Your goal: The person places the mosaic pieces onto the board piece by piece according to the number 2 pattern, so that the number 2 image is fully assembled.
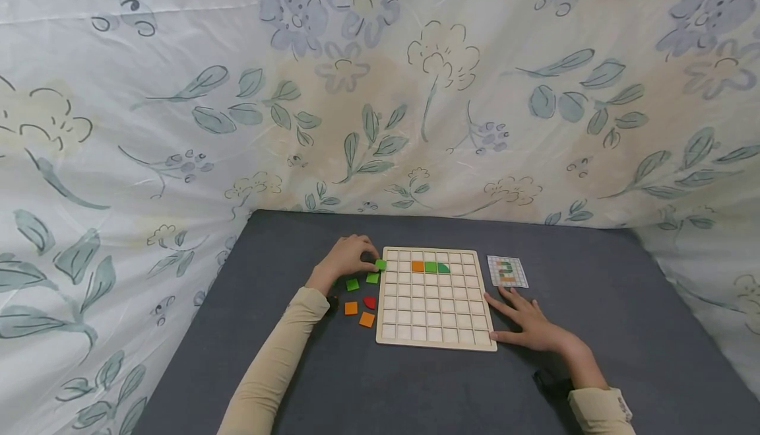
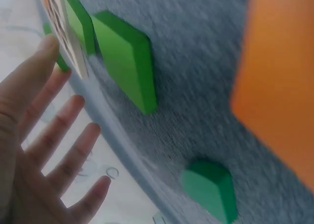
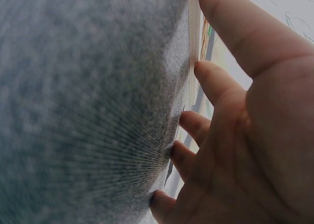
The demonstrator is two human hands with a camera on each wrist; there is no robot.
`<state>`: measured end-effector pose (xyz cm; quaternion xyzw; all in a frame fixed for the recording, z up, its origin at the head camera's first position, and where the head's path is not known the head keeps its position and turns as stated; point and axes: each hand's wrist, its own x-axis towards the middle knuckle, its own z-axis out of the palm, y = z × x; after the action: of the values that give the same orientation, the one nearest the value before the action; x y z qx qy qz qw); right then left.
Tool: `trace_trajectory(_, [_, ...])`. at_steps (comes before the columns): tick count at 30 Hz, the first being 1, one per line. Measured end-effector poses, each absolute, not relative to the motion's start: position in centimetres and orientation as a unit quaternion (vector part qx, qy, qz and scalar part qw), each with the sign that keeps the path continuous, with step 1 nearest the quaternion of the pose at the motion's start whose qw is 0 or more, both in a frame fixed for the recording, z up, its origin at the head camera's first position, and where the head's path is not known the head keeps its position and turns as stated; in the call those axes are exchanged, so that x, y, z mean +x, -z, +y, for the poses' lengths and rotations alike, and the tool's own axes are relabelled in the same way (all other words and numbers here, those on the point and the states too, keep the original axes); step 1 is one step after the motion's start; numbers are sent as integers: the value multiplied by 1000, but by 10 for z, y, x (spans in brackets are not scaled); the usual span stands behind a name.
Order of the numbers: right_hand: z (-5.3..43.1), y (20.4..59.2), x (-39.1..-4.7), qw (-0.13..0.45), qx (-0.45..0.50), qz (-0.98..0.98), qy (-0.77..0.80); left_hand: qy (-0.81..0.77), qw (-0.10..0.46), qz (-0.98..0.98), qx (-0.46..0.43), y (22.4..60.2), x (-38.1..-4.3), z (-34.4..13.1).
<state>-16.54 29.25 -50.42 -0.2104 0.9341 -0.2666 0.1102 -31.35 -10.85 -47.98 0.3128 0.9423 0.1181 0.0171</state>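
In the head view my left hand pinches a green square tile between thumb and index finger, right at the upper left edge of a wooden grid board. The left wrist view shows the same tile edge-on at the fingertips, the other fingers spread. On the board's second row sit an orange square tile, a green square tile and a dark green rounded tile. Along the board's right edge my right hand rests with fingers spread, thumb and index fingertip at the rim.
Left of the board lie loose green squares, orange squares and a red rounded tile. A dark green rounded piece shows in the left wrist view. A small pattern card lies beyond the right hand. Floral cloth hangs behind the table.
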Motion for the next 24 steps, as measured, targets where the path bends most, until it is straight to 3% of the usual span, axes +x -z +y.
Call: trace_trajectory(24, [291, 501, -164, 104, -214, 935, 263, -103, 19, 929, 355, 474, -309, -63])
